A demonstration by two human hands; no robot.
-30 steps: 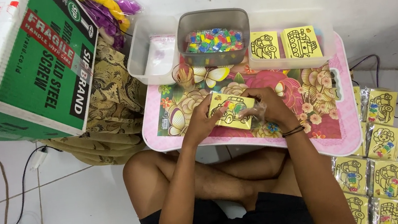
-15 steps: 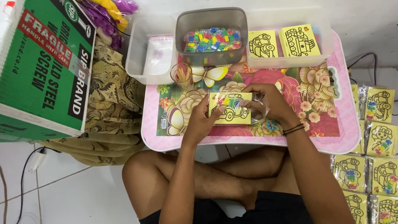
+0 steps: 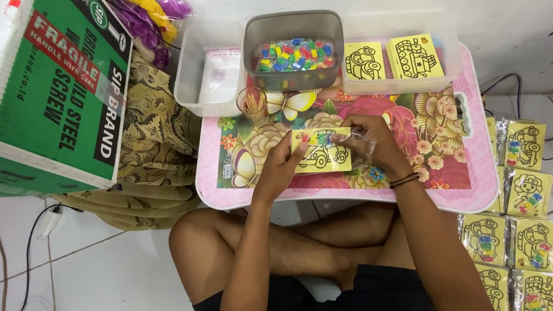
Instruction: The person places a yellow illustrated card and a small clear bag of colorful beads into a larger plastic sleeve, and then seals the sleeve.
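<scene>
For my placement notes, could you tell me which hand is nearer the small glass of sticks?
Left. The left hand lies just below the small glass of sticks; the right hand is farther right.

Yellow picture card (image 3: 322, 151) with black car outline (coloured bits on top), flat above pink table, clear sleeve (image 3: 362, 146) at its right end.

Big green-and-white carton (image 3: 23, 95) w/ red label (image 3: 60, 52), far left. Clear-wrapped yellow picture packs (image 3: 519, 217) stacked near right on floor. Clear bag (image 3: 214, 79) in far tub, left of centre.
</scene>
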